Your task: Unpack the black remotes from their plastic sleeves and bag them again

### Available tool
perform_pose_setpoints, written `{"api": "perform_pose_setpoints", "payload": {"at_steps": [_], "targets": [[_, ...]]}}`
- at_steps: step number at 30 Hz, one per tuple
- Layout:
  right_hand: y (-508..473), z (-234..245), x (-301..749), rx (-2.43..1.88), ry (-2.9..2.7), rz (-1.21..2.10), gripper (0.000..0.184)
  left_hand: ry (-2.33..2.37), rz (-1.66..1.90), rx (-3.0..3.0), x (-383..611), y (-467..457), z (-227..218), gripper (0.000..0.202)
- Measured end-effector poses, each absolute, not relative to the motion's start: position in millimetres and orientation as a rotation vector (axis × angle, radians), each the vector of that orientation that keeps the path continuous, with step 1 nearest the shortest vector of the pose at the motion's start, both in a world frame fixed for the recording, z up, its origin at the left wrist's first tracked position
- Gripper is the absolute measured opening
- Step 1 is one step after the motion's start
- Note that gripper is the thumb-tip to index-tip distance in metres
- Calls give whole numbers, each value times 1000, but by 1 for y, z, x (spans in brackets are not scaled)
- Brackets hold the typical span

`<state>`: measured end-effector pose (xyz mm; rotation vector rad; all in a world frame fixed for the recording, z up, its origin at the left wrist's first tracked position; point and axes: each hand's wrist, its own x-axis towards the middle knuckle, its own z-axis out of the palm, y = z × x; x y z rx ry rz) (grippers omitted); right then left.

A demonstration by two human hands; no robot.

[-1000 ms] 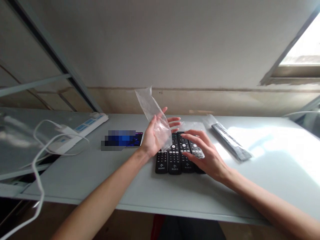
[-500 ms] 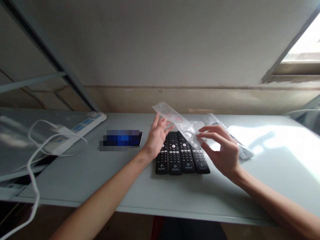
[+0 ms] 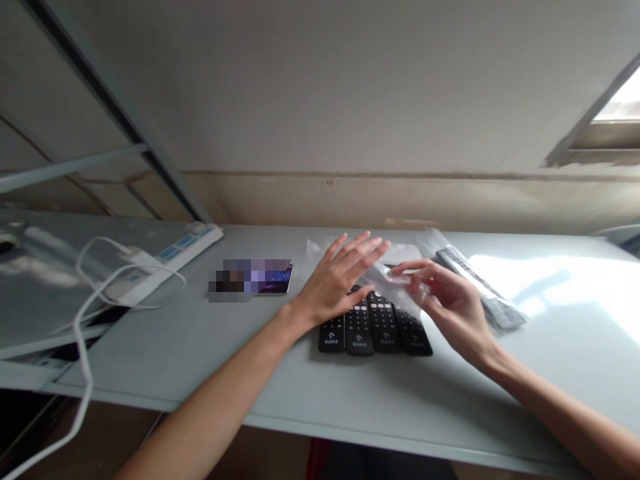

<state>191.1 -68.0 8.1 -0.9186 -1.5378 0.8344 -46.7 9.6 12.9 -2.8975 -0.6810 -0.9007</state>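
Note:
Several black remote controls (image 3: pixel 385 331) lie side by side on the grey table, their upper ends hidden by my hands and some clear plastic. My right hand (image 3: pixel 453 300) pinches a crumpled clear plastic bag (image 3: pixel 399 293) above the remotes on the right. Palm down with fingers stretched out, my left hand (image 3: pixel 334 283) is over the left remotes, beside the bag; whether it touches the plastic I cannot tell. Beyond my right hand, another black remote (image 3: pixel 467 273) lies in a clear bag. More clear plastic shows behind my fingers.
A phone (image 3: pixel 276 279) with a lit screen lies to the left, partly blurred out. Further left are a white power strip (image 3: pixel 193 248) and a looping white cable (image 3: pixel 83 353). A metal frame post (image 3: pixel 165 180) stands there. The wall (image 3: pixel 350 200) closes off the back.
My left hand has turned from palm up to palm down and moved right, over the remotes. The bag, stretched out flat before, is now bunched lower at my right fingers. The view has shifted slightly.

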Motion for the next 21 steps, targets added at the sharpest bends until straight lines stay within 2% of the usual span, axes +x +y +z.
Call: {"api": "perform_pose_setpoints", "payload": {"at_steps": [2,6,9,12,21], "targets": [[-67,6,193,-900,-1511,931,13,-734,-837,-2856,-48,10,12,79],[-64,5,194,-986,-1504,912,11,-785,-833,-2849,-50,13,8,83],[-65,5,193,-1028,-1465,897,23,-790,-859,-2909,-50,15,5,88],[-66,6,192,-1006,-1420,915,25,-846,-826,-2931,-50,17,2,83],[-68,0,183,-946,-1482,731,33,-774,-904,-2930,-44,11,3,29]]}}
